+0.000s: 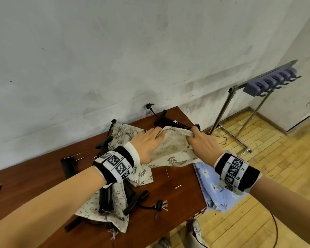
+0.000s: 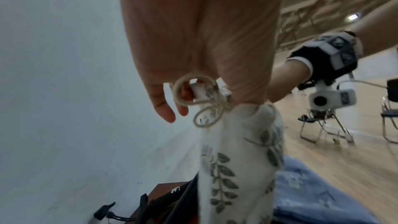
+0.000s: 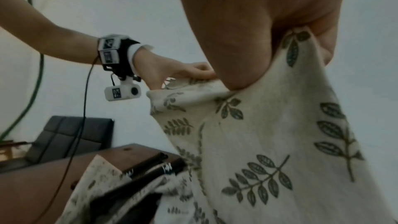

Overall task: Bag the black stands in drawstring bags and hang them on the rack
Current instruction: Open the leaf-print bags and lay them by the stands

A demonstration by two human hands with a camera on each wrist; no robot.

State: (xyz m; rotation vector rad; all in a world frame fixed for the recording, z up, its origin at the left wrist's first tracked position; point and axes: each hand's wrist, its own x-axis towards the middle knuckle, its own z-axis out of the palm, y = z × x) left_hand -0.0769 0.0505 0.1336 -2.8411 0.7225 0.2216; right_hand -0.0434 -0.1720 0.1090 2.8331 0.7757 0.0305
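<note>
A cream drawstring bag point(image 1: 172, 149) with a leaf print hangs lifted above the brown table point(image 1: 179, 199). My left hand point(image 1: 147, 142) pinches the left side of its top edge, and my right hand point(image 1: 202, 140) grips the right side. The bag's cord point(image 2: 200, 106) loops below my left fingers point(image 2: 163, 108). In the right wrist view the bag point(image 3: 269, 142) hangs from my right thumb point(image 3: 237, 67). A black stand point(image 1: 170, 122) lies on the table's far end behind the bag. Another black stand point(image 1: 115, 196) lies on a cream bag near my left wrist.
A metal rack point(image 1: 240, 108) with purple hooks point(image 1: 272, 81) stands on the wood floor to the right. A blue flowered bag point(image 1: 213, 187) hangs over the table's right edge. Small black parts point(image 1: 68, 165) and loose pins point(image 1: 178, 186) lie on the table. A white wall runs behind.
</note>
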